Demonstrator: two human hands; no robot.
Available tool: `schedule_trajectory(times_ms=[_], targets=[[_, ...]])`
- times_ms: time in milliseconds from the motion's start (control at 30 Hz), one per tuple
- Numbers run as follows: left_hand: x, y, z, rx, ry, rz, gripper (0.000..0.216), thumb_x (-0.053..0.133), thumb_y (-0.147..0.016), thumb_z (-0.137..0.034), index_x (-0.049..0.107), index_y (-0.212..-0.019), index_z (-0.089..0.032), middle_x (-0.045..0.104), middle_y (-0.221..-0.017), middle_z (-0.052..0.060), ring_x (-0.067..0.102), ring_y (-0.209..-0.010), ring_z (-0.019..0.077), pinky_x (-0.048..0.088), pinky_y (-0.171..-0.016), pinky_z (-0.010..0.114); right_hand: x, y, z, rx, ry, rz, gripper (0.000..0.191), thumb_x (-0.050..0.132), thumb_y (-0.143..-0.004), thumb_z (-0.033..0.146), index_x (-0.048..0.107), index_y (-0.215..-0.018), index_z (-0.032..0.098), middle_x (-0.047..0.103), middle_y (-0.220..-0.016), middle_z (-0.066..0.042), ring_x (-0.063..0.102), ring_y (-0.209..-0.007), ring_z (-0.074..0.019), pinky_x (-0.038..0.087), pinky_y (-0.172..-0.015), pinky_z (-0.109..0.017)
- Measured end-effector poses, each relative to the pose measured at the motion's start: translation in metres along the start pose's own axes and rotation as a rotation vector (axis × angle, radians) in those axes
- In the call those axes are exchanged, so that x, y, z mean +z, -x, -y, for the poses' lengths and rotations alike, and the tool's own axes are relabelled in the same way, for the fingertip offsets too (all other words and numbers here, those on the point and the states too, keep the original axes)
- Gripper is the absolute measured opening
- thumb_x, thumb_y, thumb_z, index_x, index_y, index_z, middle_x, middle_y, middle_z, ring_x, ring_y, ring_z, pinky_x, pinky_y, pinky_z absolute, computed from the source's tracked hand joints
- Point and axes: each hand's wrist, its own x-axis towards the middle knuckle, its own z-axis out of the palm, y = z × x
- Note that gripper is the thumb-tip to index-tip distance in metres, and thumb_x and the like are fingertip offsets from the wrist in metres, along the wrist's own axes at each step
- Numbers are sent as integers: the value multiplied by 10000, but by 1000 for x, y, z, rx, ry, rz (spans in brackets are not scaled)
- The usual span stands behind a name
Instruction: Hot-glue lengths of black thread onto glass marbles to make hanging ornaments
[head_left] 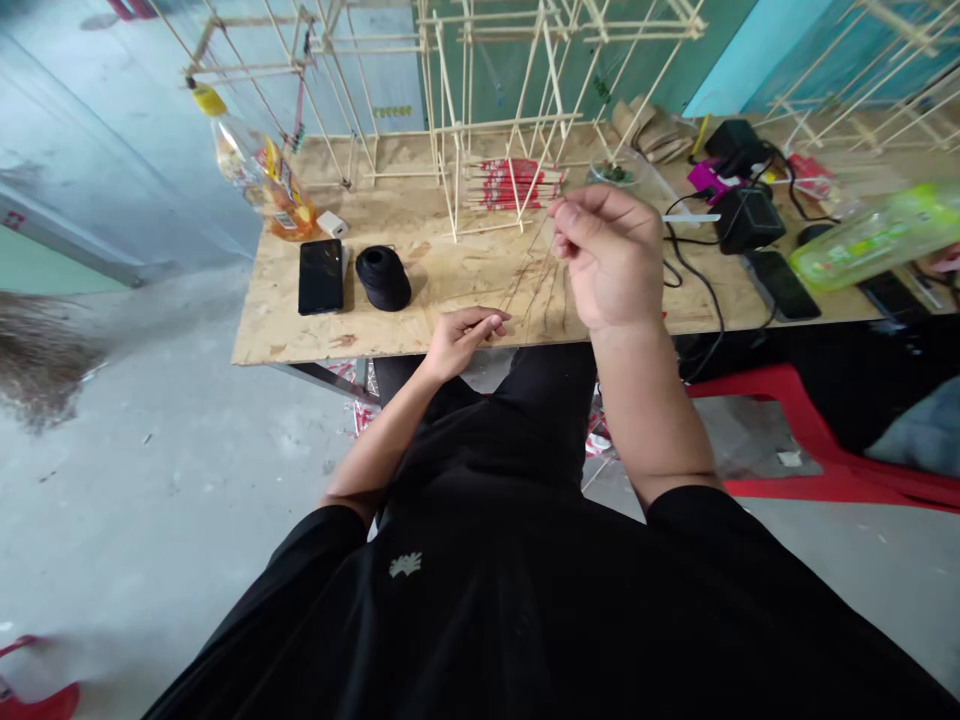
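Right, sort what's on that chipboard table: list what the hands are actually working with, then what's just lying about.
In hand:
- thin dark strands, stretched between left hand and raised right hand
- black spool of thread
- pale stick frame structure

Lying about:
- black phone
- yellow-capped drink bottle
- green plastic bottle
- black chargers and cables
- red stick packets

Left hand (461,338) low and forward, forearm bare and stretched out from a black sleeve; fingers curled inward, thumb and fingertips pinched together. Right hand (607,255) raised higher, back of hand toward the camera, wrist nearly straight on an upright forearm; thumb and forefinger pressed together in a pinch (remaining fingers loosely folded). Hands well apart.
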Motion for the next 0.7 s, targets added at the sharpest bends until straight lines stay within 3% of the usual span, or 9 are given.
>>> schedule_trajectory(times_ms=[167, 300, 467, 700], targets=[[-9, 7, 7, 2, -95, -64, 521, 768, -994, -676, 897, -875, -185, 882, -968, 117, 781, -863, 197, 576, -779, 312, 4, 4, 15, 82, -43, 41, 623, 786, -811, 934, 784, -1008, 343, 759, -982, -82, 694, -997, -316, 567, -734, -481], [-12, 13, 10, -30, -141, -111, 487, 754, -1007, -642, 896, -911, -186, 885, -946, 113, 807, -873, 216, 589, -795, 322, 5, 4, 20, 89, -55, 31, 644, 786, -802, 943, 773, -991, 328, 746, -966, -77, 690, -1001, -308, 566, -741, -466], [-10, 18, 7, 2, -297, -43, 411, 689, -1060, -495, 856, -850, -184, 898, -1017, 128, 846, -1020, 263, 613, -922, 369, 3, 5, 24, 20, -61, 33, 645, 758, -827, 940, 750, -991, 316, 733, -995, -80, 680, -975, -291, 546, -736, -451], [-9, 20, 3, 62, -417, 36, 337, 679, -1069, -385, 854, -850, -200, 909, -1040, 109, 827, -992, 259, 597, -948, 403, 3, 4, 29, 39, -9, 29, 630, 713, -878, 923, 744, -1029, 312, 752, -1057, -99, 688, -1011, -295, 568, -748, -452]])
